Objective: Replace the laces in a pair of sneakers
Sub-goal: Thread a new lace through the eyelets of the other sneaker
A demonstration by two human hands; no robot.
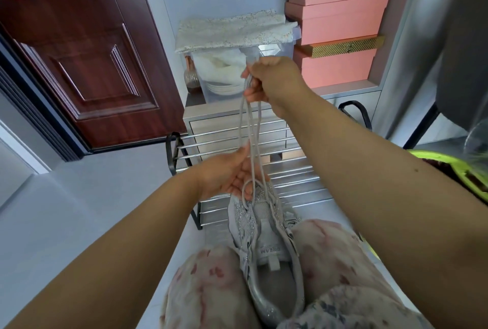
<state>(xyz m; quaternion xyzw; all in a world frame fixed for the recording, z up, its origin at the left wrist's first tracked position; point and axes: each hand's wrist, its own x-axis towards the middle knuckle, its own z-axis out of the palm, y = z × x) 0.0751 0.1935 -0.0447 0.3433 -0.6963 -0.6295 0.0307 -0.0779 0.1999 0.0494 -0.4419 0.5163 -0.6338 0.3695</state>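
Note:
A grey sneaker (266,244) with glittery side panels sits wedged between my knees, toe pointing away from me. Its grey lace (249,128) runs up from the front eyelets in long strands. My right hand (272,80) is raised above the shoe and grips the upper ends of the lace, pulling them taut. My left hand (229,173) is just above the shoe's toe, palm up, with the strands passing between its thumb and fingers, and a small loop of lace lies at its fingertips.
A chrome shoe rack (295,170) stands right behind the sneaker. Beyond it sit a clear storage bin (286,50) under a patterned cloth and a stack of pink boxes (340,22). A dark red door (79,59) is at left, a neon-green shoe (459,170) at right.

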